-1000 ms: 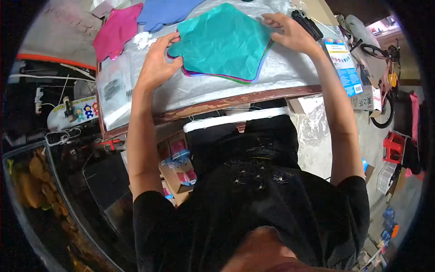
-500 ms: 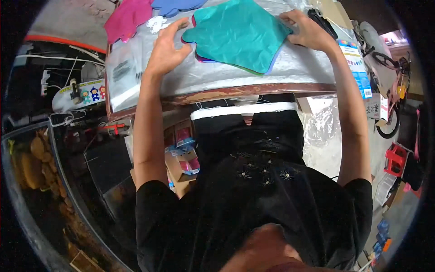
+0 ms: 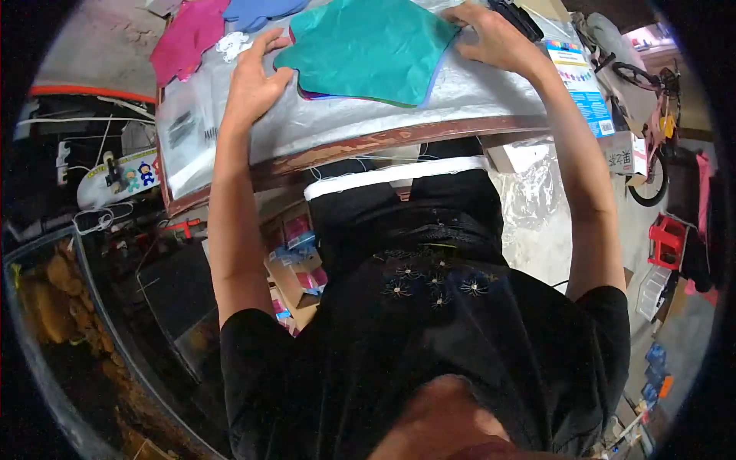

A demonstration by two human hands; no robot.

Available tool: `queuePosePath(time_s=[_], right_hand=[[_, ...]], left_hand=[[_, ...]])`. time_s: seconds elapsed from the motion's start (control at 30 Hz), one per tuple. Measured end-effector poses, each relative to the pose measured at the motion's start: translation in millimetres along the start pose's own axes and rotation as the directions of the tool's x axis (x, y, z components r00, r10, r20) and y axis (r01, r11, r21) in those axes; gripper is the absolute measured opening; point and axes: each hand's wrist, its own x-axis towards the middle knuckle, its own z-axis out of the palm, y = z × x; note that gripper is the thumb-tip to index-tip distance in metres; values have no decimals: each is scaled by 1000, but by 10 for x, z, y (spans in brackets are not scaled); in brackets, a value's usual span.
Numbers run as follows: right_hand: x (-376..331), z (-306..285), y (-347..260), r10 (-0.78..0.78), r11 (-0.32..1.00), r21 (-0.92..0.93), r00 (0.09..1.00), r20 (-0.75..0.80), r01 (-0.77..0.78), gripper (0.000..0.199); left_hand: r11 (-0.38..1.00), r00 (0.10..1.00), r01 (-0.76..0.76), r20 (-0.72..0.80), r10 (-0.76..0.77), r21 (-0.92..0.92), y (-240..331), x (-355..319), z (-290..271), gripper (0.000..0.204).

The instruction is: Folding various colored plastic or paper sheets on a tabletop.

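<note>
Lying crosswise, the green sheet separates left hand and right hand. Both grips gape at its edges, pinching nothing.

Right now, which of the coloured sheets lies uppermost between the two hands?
The teal sheet: it lies on top, other colours showing only along its edges; the pink sheet and blue sheet lie farther left.

This looks like a home storeroom or garage doubling as a workroom: the plastic-covered surface, its wooden edge worn, stands amid household clutter. Right of the surface are a bicycle (partly behind a pale carton) and a red stool; left of it, a skateboard; beneath it, a cardboard box with small packages.
</note>
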Motion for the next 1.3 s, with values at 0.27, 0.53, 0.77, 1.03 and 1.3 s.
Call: queuePosePath(time_s=[0.27,0.53,0.77,1.03,1.3], right_hand=[[-18,-1,-237,50,994,-103,997,57,-44,46],[-107,171,-162,-355,923,-160,935,-9,349,44],[-171,258,37,-377,898,-264,925,-52,351,41],[-180,262,348,-79,996,-50,990,-113,74,45],[-87,315,304,-61,998,24,991,-121,65,42]], left_hand=[[998,1000,-11,27,10,56,-35,-27,24,62],[993,998,-66,5,66,99,-70,-22,59,62],[1000,1000,-29,3,29,-9,13,-107,-66,62],[989,999,29,-46,-23,143,427,-625,18,62],[977,994,41,-106,-20,208,507,-657,162,69]])
